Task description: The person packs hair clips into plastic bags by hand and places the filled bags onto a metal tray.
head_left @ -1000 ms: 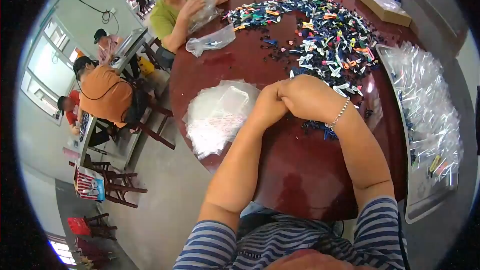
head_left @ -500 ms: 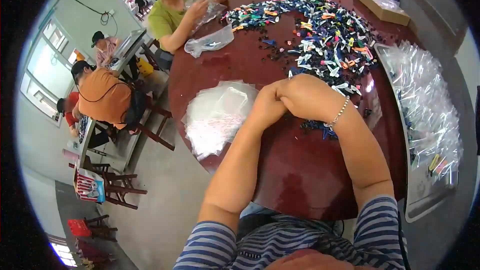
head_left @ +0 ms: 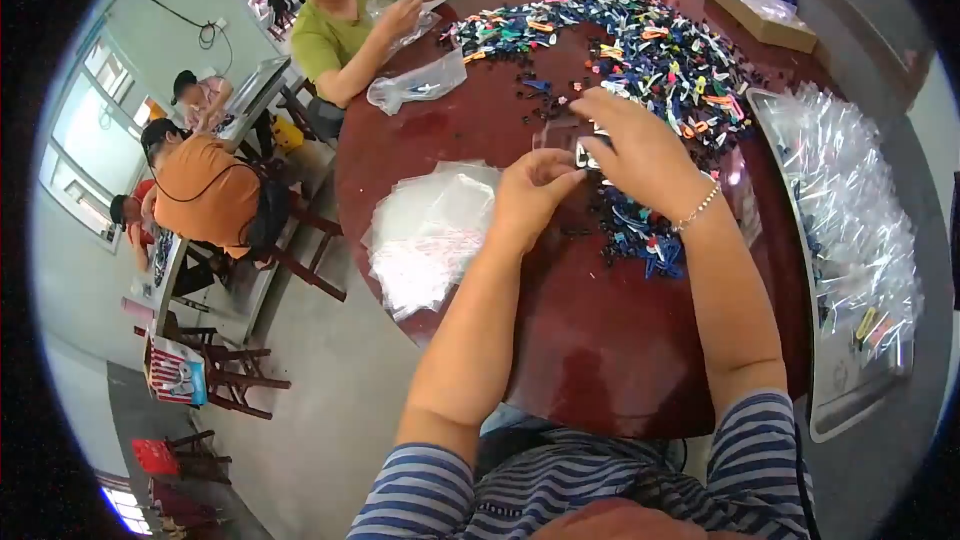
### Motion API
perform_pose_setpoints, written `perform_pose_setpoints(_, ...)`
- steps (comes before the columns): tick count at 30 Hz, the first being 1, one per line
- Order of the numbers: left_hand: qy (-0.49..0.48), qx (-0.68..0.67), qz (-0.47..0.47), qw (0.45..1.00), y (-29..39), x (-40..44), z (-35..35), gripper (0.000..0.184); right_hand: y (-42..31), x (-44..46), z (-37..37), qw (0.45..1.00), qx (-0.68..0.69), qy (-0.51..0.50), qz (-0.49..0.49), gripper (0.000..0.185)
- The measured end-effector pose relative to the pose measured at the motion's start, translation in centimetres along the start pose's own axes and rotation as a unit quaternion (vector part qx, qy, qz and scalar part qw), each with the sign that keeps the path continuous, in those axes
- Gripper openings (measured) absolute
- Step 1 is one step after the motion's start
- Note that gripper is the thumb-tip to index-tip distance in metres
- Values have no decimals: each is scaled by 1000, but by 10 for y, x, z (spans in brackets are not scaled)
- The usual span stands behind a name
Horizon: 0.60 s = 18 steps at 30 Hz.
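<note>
My left hand is over the red-brown table, thumb and fingers pinched on the edge of a clear plastic bag, whose outline is faint. To its right is my right hand, wearing a beaded bracelet, with fingers stretched out and thumb apart. A white hair clip shows between the two hands, by the right thumb; whether it lies inside the bag I cannot tell. Below the right hand lies a small heap of blue hair clips. A stack of flat clear bags rests left of my left hand.
Mixed colourful clips spread across the table's far side. A metal tray of filled clear bags stands at right, a cardboard box behind it. A person in green handles a bag across the table; others sit at left.
My hands were together with fingers closed; now they are apart. The right hand has opened and lifted up and away, uncovering the white clip, the bag and more blue clips.
</note>
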<state>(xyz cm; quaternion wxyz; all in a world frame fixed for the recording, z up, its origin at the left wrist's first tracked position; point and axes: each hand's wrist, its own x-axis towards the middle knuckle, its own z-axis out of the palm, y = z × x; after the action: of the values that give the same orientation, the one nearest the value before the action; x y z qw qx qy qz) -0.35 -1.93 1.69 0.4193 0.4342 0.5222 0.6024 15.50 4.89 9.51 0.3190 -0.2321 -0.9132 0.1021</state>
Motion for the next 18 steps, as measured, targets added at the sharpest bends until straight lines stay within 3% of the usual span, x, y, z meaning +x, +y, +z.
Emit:
perform_pose_setpoints(3,7,11,-2,1000,0,0,1,28,36,-6,20,993,-88,67,30,45)
perform_pose_setpoints(5,11,11,5,1000,-2,0,1,30,51,-11,28,992,-100,21,72,52)
perform_pose_setpoints(8,7,25,12,1000,-3,-1,2,30,74,-23,50,959,-151,-141,196,63)
perform_pose_setpoints(9,7,25,12,1000,-3,-1,2,30,77,-24,54,959,-150,-141,196,63)
perform_pose_setpoints(13,2,53,8,999,-4,-1,3,30,95,-29,64,964,-185,-89,170,52)
perform_pose_setpoints(16,-2,56,17,998,-9,0,4,31,105,-31,65,977,-173,-18,120,35)
perform_pose_setpoints(18,-9,49,27,998,-10,-1,5,30,103,-29,61,974,-171,-11,150,32)
